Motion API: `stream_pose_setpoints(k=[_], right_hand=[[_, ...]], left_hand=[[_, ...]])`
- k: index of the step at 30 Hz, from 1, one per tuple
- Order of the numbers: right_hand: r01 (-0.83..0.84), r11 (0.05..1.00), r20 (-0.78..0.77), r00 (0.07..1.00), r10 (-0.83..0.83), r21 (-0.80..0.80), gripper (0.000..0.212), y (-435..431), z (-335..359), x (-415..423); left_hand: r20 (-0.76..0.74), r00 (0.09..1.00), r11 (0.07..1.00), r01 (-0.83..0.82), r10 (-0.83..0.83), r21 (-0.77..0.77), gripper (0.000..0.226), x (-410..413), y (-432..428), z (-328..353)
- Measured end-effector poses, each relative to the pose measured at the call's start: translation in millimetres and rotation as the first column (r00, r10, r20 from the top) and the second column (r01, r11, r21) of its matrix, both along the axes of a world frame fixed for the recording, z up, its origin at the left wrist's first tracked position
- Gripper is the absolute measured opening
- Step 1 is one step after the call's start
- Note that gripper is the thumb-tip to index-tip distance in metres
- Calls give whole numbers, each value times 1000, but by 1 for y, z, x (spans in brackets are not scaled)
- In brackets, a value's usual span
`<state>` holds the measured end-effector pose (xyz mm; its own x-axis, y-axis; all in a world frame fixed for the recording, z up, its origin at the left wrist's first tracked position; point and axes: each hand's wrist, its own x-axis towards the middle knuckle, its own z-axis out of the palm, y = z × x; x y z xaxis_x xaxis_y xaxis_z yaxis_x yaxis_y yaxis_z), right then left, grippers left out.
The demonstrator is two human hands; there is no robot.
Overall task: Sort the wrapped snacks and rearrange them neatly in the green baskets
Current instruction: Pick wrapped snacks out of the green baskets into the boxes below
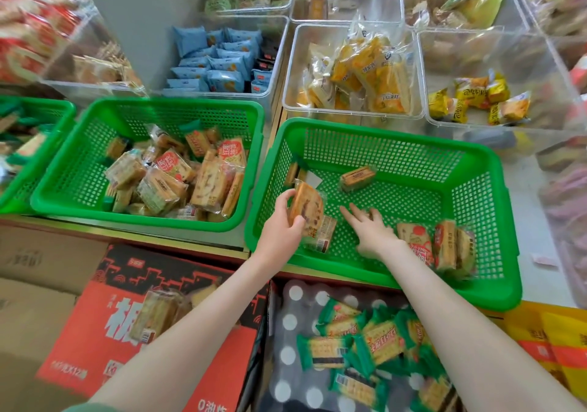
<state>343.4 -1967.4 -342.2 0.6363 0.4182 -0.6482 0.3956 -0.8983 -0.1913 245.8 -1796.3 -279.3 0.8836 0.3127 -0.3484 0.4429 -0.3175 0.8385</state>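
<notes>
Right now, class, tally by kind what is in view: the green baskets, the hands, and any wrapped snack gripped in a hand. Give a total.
green baskets: 3
hands: 2
wrapped snack gripped: 1
Total: 6

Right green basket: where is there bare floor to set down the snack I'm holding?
In the right basket, bare floor lies back right, between the lone snack, the right wall and the standing row. The left basket is crowded.
</notes>
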Motion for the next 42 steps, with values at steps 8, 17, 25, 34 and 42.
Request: stream_pose_setpoints(k=[8,17,25,34,42], right_hand=[[75,978,427,891,-153,193,71,-3,29,-1],[6,732,480,752,-453,682,69,49,93,-68],[-209,658,579,702,-414,723,61,202,117,-137],[-416,514,520,851,-68,750,60,480,74,-270],[-216,845,127,976,176,490,73,612,-52,-338]], left_hand=[[77,991,994,-101,105,-50,44,-6,-1,9],[54,927,734,-258,372,-628,37,-10,19,48],[154,981,918,-52,122,-394,87,-96,169,54],[56,886,860,-428,460,-277,60,-276,430,14],[-323,707,769,-505,630,393,77,-379,546,-125]])
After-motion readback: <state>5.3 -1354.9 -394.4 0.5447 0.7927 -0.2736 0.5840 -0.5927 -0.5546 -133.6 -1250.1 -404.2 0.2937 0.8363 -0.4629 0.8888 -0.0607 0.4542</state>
